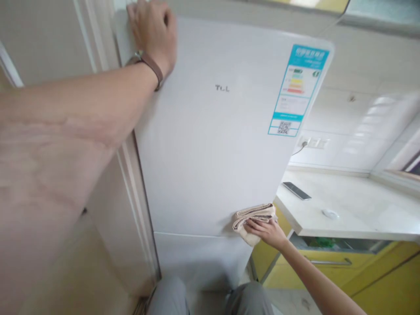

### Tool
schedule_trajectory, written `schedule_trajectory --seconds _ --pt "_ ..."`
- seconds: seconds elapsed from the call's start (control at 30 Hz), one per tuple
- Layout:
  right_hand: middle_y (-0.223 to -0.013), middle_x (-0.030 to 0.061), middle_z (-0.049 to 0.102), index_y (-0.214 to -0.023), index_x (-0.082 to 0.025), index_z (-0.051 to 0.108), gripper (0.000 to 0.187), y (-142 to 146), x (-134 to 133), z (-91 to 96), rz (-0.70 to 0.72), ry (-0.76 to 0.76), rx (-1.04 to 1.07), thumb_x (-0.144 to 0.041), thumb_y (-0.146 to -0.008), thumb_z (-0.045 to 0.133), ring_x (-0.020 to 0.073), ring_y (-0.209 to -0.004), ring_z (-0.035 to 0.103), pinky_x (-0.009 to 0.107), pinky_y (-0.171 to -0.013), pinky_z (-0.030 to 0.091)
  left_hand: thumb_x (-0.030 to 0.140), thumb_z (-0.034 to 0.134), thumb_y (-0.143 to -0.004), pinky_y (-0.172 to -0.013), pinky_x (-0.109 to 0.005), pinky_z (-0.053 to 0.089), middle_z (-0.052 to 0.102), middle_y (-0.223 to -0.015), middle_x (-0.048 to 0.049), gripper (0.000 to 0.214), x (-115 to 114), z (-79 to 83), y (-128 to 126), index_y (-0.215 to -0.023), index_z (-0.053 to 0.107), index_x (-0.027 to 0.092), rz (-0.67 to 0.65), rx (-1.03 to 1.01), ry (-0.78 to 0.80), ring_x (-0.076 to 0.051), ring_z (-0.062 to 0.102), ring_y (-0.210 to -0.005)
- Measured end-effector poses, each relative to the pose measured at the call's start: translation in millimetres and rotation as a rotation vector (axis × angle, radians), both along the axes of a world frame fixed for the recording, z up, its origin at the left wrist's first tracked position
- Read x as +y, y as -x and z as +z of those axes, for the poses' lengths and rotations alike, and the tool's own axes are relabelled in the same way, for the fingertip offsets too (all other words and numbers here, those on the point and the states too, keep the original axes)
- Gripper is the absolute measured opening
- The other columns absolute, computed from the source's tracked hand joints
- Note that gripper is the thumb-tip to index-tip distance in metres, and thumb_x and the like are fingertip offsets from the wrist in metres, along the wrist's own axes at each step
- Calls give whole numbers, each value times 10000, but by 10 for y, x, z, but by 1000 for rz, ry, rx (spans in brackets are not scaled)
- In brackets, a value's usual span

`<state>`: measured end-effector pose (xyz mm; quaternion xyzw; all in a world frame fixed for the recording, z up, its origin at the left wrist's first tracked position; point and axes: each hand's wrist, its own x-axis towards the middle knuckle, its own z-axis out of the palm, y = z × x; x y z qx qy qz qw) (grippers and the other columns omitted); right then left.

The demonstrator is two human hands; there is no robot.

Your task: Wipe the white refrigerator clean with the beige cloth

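Cloth (252,215), beige and folded into a thick pad, is pressed flat against the white fridge (203,153) at the lower right corner of its upper door, just above the seam where the lower door (200,258) begins. It is held there by the right hand (265,231), whose fingers are spread over the pad from below and closed on it, with a loose end of the fabric hanging under the palm.

The top left corner of the fridge is gripped by the left hand (154,33); its fingers are curled over the upper edge, and their tips are hidden behind it. A brown watch strap (152,68) is worn on that wrist, and the bare forearm fills the left of the view.

A small grey logo (222,88) is printed near the middle of the upper door, and a blue and white energy label (298,89) is stuck in its top right corner, well apart from the cloth.

Just right of the cloth, the corner of a pale countertop (361,214) is seen. A dark flat phone (296,190) and a small white round object (330,214) are laid on it, apart from each other. Yellow cabinets (377,280) are fitted below, and a wall socket (313,142) is set in the tiles above. Grey trouser knees (170,297) are seen at the bottom edge.
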<state>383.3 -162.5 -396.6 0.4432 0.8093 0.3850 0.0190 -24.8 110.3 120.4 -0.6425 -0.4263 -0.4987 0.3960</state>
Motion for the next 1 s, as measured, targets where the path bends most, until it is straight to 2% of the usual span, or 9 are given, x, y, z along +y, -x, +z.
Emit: schedule_trajectory --seconds 0.07,0.13,0.27,0.43,0.53,0.6,0.73,0.87,1.0 --pt "-1525 -29 489 -1460 -407 486 762 51 51 461 -50 -76 6 1 -816 477 187 -1226 588 366 -820 467 375 236 -1107 -1068 -433 293 620 -1255 2 410 -127 86 -72 -1177 597 194 -37 -186 47 -161 428 -1164" --pt "-1527 -6 488 -1462 -396 490 802 100 124 962 -108 -166 45 -14 -758 535 227 -1294 542 388 -877 429 332 244 -1104 -1028 -392 232 622 -1213 56 366 -201 59 -119 -1124 593 222 -76 -220 78 -146 355 -1074" --pt "-1564 30 438 -1446 -411 511 770 227 297 2073 -214 -347 118 -120 -743 624 324 -1419 405 510 -1040 300 383 152 -1101 -992 -366 167 611 -1125 30 453 -209 -37 -121 -1046 565 206 -185 -188 49 -165 292 -1025" --pt "-1656 61 247 -1448 -361 506 678 506 471 3456 -305 -583 249 -328 -786 648 427 -1512 125 630 -1048 252 466 122 -1060 -1012 -346 141 603 -1106 31 515 -177 -32 -81 -1053 567 207 -254 -176 64 -150 320 -1022" --pt "-1659 111 187 -1496 -282 434 734 726 569 4154 -319 -654 321 -383 -794 626 447 -1494 105 636 -1051 277 537 75 -1042 -1031 -352 139 614 -1097 33 598 -195 -41 -75 -1063 575 209 -299 -177 53 -142 334 -1051" --pt "-1653 125 175 -1490 -268 421 686 870 653 4524 -305 -689 349 -424 -839 572 447 -1471 141 637 -1052 280 580 32 -1031 -1044 -366 150 623 -1096 29 673 -213 -56 -71 -1067 589 203 -322 -179 44 -142 349 -1067" --pt "-1589 168 283 -1498 -230 375 643 1091 868 4948 -255 -747 347 -458 -903 460 419 -1414 233 622 -1040 285 608 66 -1028 -1063 -410 196 656 -1128 -17 691 -243 -81 -61 -1054 626 204 -372 -188 22 -184 424 -1146" --pt "-1408 181 468 -1473 -208 395 602 1180 1059 5058 -263 -866 417 -468 -930 392 375 -1250 396 566 -991 330 467 203 -1038 -1085 -452 245 675 -1158 -89 505 -251 -90 -56 -1009 650 233 -396 -193 -6 -278 507 -1210" --pt "-1281 177 527 -1378 -186 484 547 1173 1127 5164 -288 -883 427 -497 -944 363 359 -1148 443 561 -947 336 430 283 -1023 -1115 -469 261 677 -1171 -96 413 -252 -93 -53 -1050 653 247 -408 -197 2 -298 510 -1240"
